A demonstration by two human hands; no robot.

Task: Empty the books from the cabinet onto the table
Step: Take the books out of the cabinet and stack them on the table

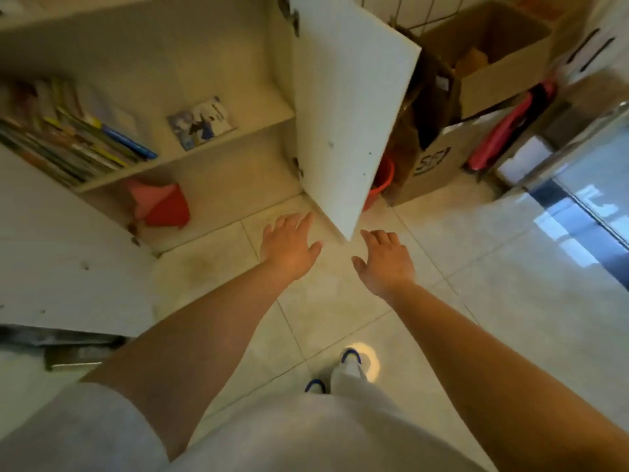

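Note:
The cream cabinet (238,137) stands with both doors swung out. On its shelf a row of leaning colourful books (71,137) fills the left end, and one thin book with a blue and white cover (201,122) lies flat to the right of them. My left hand (289,245) and my right hand (383,258) hang over the tiled floor in front of the cabinet, fingers spread, holding nothing. Both are well below the shelf and apart from the books. The tip of the right door is just between them.
The open right door (350,107) juts out towards me; the left door (58,253) stands open at the left. A red bag (163,206) lies on the cabinet's bottom level. Cardboard boxes (476,80), an orange bucket (383,182) and a glass-topped table (578,178) stand at the right.

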